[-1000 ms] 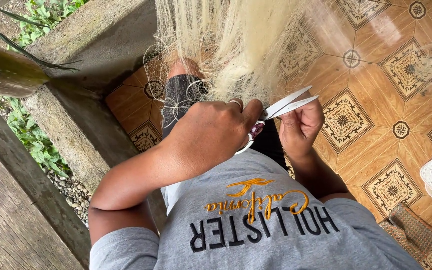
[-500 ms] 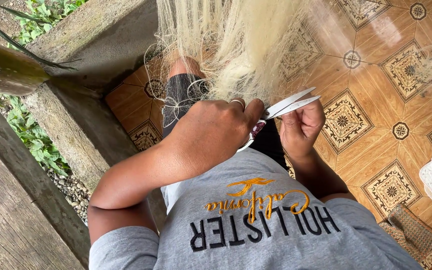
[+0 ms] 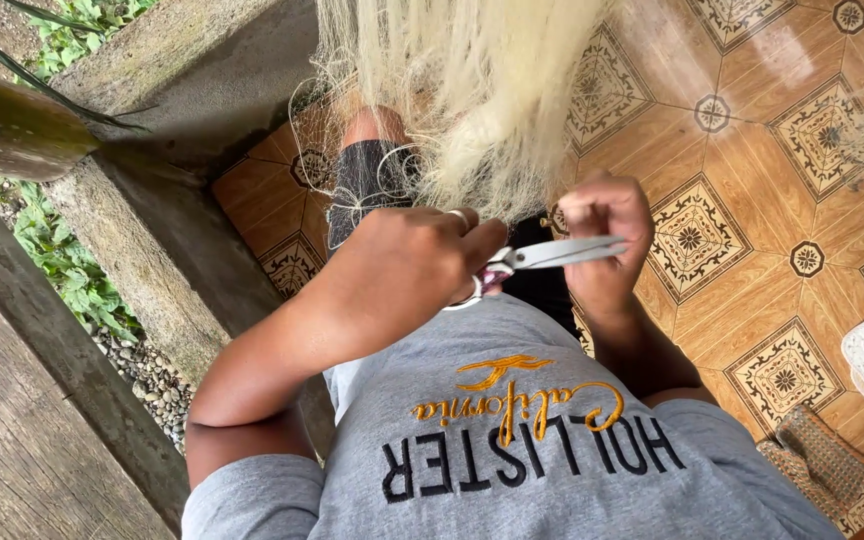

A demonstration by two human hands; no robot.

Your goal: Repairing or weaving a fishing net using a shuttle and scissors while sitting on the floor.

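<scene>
1. Head view, looking down the person's own front: the scissors are held in the air in front of the grey shirt, just below the hanging pale fibre bundle.
2. Their long axis runs nearly level across the picture. The blade tips point to the person's right and rise a little, and the pink handles sit at the left end.
3. The blades lie pressed together, with the tips touching or just beside the fingers of the right hand.
4. The left hand has its grip curled tight through the handles. A ring shows on one finger.
5. The right hand's grip is pinched shut at the bundle's lower fringe, apparently on a few fine strands. The strands themselves are too thin to make out.
6. As a judgement, a snip at the fringe looks just closed. Most of the bundle hangs long and ragged above the hands, with loose loops of fibre over the dark shorts, so most of the trimming looks left to do.
7. I cannot make out any cut pieces on the floor.
8. Further out, a patterned orange tiled floor lies under the hands. A concrete ledge stands to the person's left, with green plants and gravel beyond it. A woven sandal lies at the lower right.
</scene>
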